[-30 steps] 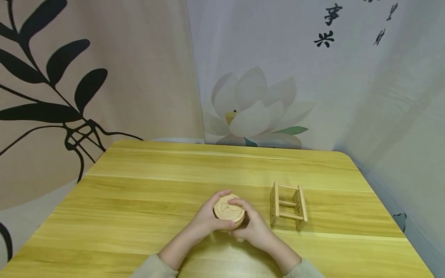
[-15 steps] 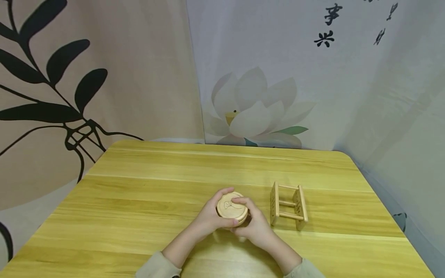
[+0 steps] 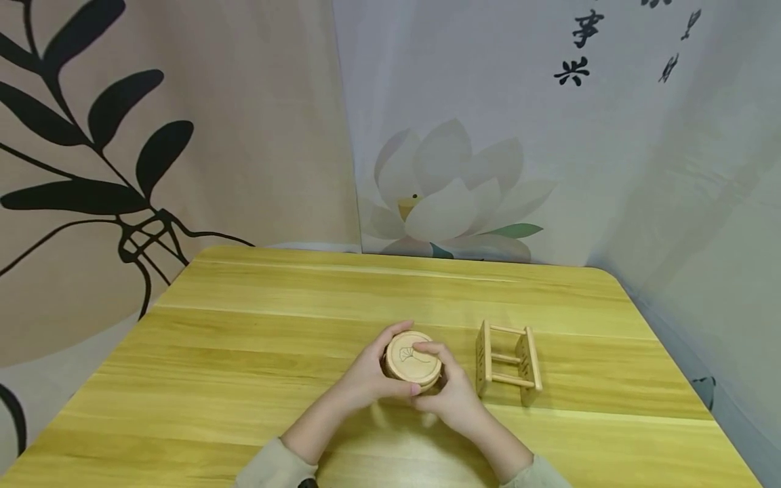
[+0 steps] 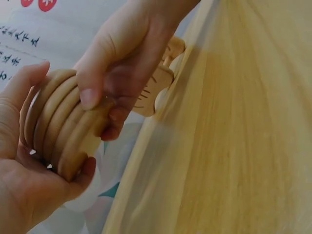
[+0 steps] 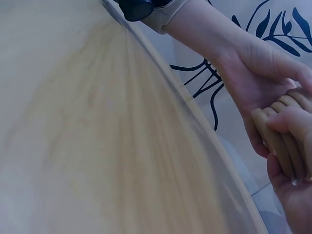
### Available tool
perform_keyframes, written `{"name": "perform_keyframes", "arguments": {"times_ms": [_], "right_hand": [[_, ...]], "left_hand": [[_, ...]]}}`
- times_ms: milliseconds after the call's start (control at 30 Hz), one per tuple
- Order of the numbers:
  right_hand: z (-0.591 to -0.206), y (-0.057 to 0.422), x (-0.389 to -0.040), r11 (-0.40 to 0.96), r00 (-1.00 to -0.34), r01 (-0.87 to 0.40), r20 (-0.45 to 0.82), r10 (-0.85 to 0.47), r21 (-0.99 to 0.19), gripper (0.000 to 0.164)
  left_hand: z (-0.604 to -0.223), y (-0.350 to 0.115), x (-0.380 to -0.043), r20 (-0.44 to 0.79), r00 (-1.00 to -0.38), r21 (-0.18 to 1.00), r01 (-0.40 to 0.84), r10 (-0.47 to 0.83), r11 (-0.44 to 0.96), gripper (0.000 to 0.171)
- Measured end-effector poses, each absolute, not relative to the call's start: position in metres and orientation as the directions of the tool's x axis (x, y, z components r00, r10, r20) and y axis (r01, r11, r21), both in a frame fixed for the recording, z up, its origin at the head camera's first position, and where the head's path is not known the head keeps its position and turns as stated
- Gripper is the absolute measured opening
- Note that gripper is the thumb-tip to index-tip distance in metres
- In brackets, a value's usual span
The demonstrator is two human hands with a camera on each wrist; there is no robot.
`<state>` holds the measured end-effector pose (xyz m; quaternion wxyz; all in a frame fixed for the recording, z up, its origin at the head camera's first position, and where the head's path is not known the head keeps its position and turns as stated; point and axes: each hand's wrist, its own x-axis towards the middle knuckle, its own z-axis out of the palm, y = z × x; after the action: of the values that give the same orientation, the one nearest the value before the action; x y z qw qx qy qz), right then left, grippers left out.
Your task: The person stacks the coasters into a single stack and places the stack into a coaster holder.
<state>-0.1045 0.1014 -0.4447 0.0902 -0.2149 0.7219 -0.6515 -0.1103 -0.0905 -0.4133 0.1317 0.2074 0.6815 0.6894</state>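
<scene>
A stack of several round wooden coasters (image 3: 412,366), the top one engraved with a fan-shaped leaf, is held between both hands over the table. My left hand (image 3: 369,376) grips its left side, thumb at the near edge and fingers round the far side. My right hand (image 3: 456,396) holds the right side, one finger lying on the top coaster. In the left wrist view, the coasters (image 4: 61,117) stand edge to edge with thin gaps between them. The right wrist view shows only part of the stack (image 5: 282,141), cut off at the frame's edge.
A wooden rack (image 3: 508,378) with two end panels joined by dowels stands on the table to the right of my hands. Behind the wooden table (image 3: 244,339) hang printed cloths, one with a lotus (image 3: 451,183).
Both hands have shifted the coaster stack slightly to the right and farther from me. The grip looks much the same, and the rack stays where it was.
</scene>
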Motion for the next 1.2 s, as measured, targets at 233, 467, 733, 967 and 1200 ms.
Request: {"name": "perform_keyframes", "arguments": {"times_ms": [233, 467, 733, 967, 1200], "right_hand": [[-0.442, 0.103, -0.104, -0.037, -0.869, -0.252, 0.243, -0.431, -0.967, 0.075], [-0.436, 0.103, -0.104, -0.133, -0.876, -0.268, 0.299, -0.378, -0.954, 0.078], [-0.425, 0.105, -0.103, -0.168, -0.883, -0.318, 0.357, -0.306, -0.933, 0.079], [-0.423, 0.102, -0.1, -0.266, -0.872, -0.341, 0.409, -0.268, -0.902, 0.079], [-0.425, 0.099, -0.1, -0.311, -0.874, -0.351, 0.428, -0.229, -0.883, 0.082]], "left_hand": [[-0.411, -0.088, -0.109, 0.136, -0.888, 0.991, 0.131, 0.44, -0.04, 0.093], [-0.412, -0.082, -0.108, 0.19, -0.909, 0.981, 0.188, 0.37, -0.041, 0.095], [-0.409, -0.072, -0.111, 0.292, -0.911, 0.956, 0.275, 0.293, -0.099, 0.091], [-0.404, -0.059, -0.114, 0.345, -0.912, 0.924, 0.287, 0.221, -0.254, 0.091], [-0.401, -0.054, -0.118, 0.347, -0.912, 0.915, 0.279, 0.219, -0.292, 0.084]]}}
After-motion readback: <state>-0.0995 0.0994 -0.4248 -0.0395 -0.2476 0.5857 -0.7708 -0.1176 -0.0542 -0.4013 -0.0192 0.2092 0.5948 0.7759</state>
